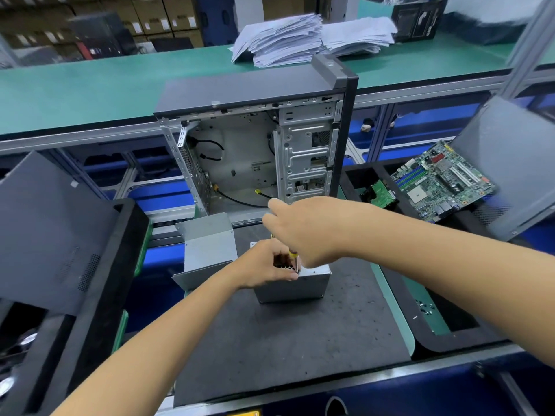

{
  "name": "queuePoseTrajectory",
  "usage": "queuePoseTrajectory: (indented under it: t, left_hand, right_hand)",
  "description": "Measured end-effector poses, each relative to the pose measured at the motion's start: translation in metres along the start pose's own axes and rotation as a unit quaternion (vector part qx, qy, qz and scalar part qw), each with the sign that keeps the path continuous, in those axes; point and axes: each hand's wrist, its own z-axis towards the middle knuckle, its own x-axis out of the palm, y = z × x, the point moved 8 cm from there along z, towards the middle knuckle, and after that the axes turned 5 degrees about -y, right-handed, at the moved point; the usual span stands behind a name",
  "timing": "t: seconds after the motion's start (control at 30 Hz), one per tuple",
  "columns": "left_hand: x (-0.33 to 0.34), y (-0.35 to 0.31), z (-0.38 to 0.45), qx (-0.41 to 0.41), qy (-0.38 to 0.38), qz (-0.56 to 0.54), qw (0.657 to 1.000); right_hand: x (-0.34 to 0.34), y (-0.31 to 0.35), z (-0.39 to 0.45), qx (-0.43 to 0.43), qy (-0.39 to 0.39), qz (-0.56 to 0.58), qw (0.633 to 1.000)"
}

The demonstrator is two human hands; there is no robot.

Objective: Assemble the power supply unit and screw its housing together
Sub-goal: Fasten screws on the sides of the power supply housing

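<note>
PSU box (292,283) sits on dark mat (288,334) on bench, just before open PC case (255,139). Left hand (270,264) grips box top edge, fingers curled. Right hand (303,229) above box; its grip: cannot tell. Loose cover (207,247) just left of box.

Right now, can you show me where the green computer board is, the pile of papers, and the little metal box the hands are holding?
Green computer board (444,181), head view: middle of its top face.
Pile of papers (280,40), head view: top sheets of the left stack.
Metal box (292,288), head view: its bare front wall.
</note>
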Motion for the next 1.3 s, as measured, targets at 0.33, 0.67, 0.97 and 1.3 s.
queuePoseTrajectory:
  t: [0.33,0.67,0.97,1.3]
  left_hand:
    - [0.002,0.004,0.0,-0.016,0.005,0.02,1.0]
    - [0.001,0.002,0.001,-0.001,0.0,0.008,1.0]
    - [0.003,-0.001,0.001,0.01,0.001,-0.002,1.0]
    - [0.002,-0.005,-0.003,-0.001,0.0,0.017,1.0]
  right_hand:
    - [-0.011,0.005,0.004,-0.014,-0.094,-0.049,0.994]
    - [-0.005,0.003,-0.001,-0.025,-0.04,0.0,0.999]
    - [-0.008,0.001,-0.004,-0.01,-0.094,-0.047,0.994]
    - [-0.001,-0.002,-0.008,-0.002,-0.04,-0.037,0.999]
